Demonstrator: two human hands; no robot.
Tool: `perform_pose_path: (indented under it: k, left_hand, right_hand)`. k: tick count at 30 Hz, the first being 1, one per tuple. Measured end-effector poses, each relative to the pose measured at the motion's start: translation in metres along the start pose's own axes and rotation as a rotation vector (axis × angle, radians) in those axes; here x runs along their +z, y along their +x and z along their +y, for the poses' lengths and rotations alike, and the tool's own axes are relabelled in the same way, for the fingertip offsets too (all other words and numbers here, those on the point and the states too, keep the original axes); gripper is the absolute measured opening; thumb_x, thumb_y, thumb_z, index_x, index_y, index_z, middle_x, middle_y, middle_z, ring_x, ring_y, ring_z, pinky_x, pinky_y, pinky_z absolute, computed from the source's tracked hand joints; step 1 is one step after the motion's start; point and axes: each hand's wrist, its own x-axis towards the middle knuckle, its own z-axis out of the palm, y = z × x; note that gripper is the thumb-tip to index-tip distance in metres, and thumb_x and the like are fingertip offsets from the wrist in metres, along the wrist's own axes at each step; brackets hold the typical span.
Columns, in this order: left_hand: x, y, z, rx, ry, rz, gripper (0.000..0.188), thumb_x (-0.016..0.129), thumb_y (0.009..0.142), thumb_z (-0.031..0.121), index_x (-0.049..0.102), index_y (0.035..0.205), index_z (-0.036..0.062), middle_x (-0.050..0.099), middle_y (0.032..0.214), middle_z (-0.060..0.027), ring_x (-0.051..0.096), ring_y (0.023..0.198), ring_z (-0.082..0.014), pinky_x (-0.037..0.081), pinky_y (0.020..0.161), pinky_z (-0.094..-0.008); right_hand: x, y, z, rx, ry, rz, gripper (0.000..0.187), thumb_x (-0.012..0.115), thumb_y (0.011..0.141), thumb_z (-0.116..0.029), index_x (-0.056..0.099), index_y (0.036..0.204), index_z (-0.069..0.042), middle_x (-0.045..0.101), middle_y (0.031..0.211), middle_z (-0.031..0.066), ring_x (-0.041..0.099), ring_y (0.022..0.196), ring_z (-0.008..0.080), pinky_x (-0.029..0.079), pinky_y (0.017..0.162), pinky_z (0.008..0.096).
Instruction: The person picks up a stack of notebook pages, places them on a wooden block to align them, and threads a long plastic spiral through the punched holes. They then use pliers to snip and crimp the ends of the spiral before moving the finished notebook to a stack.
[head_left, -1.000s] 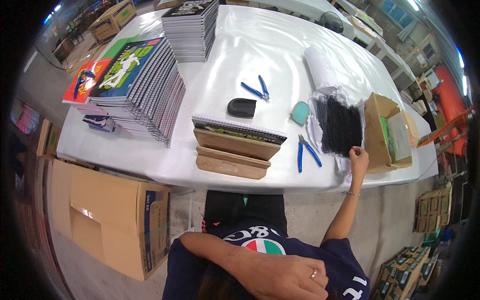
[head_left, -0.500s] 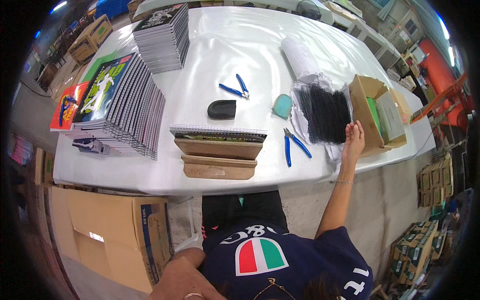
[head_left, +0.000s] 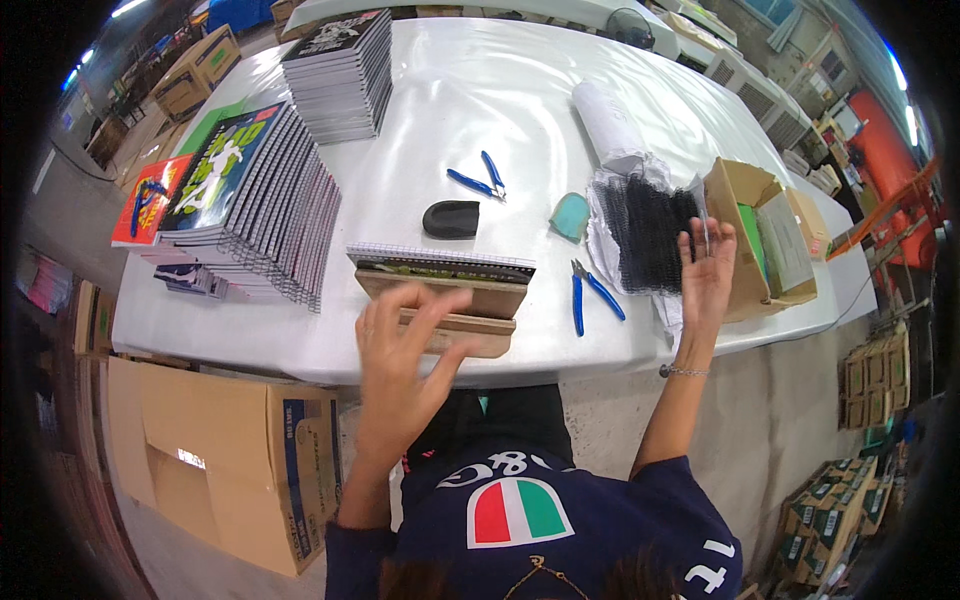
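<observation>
My left hand [head_left: 405, 350], fingers apart and holding nothing, hovers over the front of a wooden stand [head_left: 470, 335]. A spiral notebook [head_left: 450, 263] with a white-edged row of holes stands upright in that stand. On the right, my right hand [head_left: 710, 270] is raised with curled fingers at the edge of a pile of black binding wires [head_left: 650, 235]. A thin strand of wire seems pinched in it, though blur partly hides this. The pile lies on white wrapping [head_left: 668, 312]. Blue-handled cutters [head_left: 590, 295] lie between the stand and the pile.
Stacks of spiral notebooks [head_left: 255, 215] and more books [head_left: 340, 80] stand at left. Another pair of blue cutters [head_left: 480, 180], a black curved pad [head_left: 451, 219] and a teal pad [head_left: 570, 217] lie mid-table. An open carton [head_left: 745, 290] sits right; a large box [head_left: 210, 450] stands below left.
My left hand has come up from the lower edge to the wooden stand. My right hand has shifted slightly up and right, with a thin strand of wire apparently lifted from the pile.
</observation>
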Motion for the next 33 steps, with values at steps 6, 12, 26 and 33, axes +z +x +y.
perform_pose_path:
  k: [6, 12, 26, 33]
  left_hand:
    - [0.078, 0.038, -0.007, 0.112, 0.206, 0.192, 0.057, 0.077, 0.077, 0.040, 0.057, 0.122, 0.0123, 0.044, 0.132, -0.0117, 0.035, 0.134, -0.0309, 0.010, 0.113, -0.0621]
    - [0.107, 0.045, -0.013, 0.095, 0.256, 0.211, 0.048, 0.077, 0.074, 0.046, 0.059, 0.099, 0.0092, 0.046, 0.124, -0.0114, 0.036, 0.132, -0.0314, 0.005, 0.113, -0.0651]
    - [0.103, 0.050, -0.013, 0.135, 0.234, 0.225, 0.027, 0.074, 0.075, 0.033, 0.061, 0.087, 0.0129, 0.053, 0.089, -0.0028, 0.051, 0.097, -0.0239, 0.022, 0.107, -0.0524]
    - [0.106, 0.053, -0.011, 0.132, 0.202, 0.208, 0.026, 0.073, 0.073, 0.031, 0.060, 0.088, 0.0126, 0.053, 0.089, -0.0032, 0.051, 0.096, -0.0239, 0.024, 0.106, -0.0492]
  right_hand:
    - [0.080, -0.027, 0.027, 0.309, -0.723, -0.492, 0.017, 0.053, 0.099, -0.012, 0.053, 0.114, -0.004, 0.056, 0.085, 0.0025, 0.055, 0.083, 0.0105, 0.045, 0.077, 0.0253]
    - [0.102, -0.032, 0.039, 0.145, -1.001, -0.659, 0.016, 0.056, 0.097, -0.009, 0.058, 0.107, 0.004, 0.063, 0.097, 0.0087, 0.058, 0.090, 0.0149, 0.046, 0.084, 0.0284]
    - [0.098, -0.042, 0.042, 0.261, -1.032, -0.660, 0.016, 0.057, 0.094, -0.007, 0.060, 0.107, 0.000, 0.063, 0.094, 0.0119, 0.060, 0.087, 0.0197, 0.047, 0.079, 0.0319]
    - [0.111, -0.049, 0.036, 0.100, -1.038, -0.677, 0.012, 0.055, 0.094, -0.008, 0.061, 0.103, -0.002, 0.060, 0.089, 0.0124, 0.057, 0.082, 0.0270, 0.044, 0.074, 0.0347]
